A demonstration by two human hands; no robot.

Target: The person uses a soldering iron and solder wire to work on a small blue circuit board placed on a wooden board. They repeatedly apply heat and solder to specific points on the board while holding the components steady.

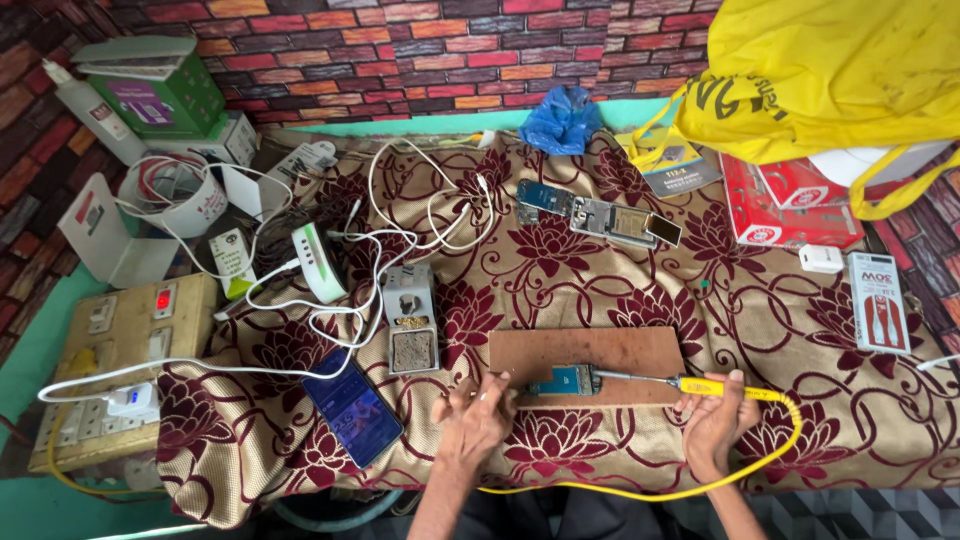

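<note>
A small blue circuit board (563,380) lies on a brown wooden board (600,352) at the front of the cloth-covered table. My right hand (715,420) grips a yellow-handled soldering iron (700,386), its metal tip resting at the circuit board's right edge. A yellow cord (690,490) loops from the iron's handle below my hands. My left hand (475,420) sits just left of the circuit board, fingers pinched together near its edge; whether it holds a thin wire I cannot tell.
A dark phone (352,407) lies to the left, a soldering stand with sponge (411,320) behind it, among tangled white cables (400,230). A switchboard (120,340) is at far left. Another opened phone board (600,215), red boxes (790,205) and a yellow bag (830,70) lie behind.
</note>
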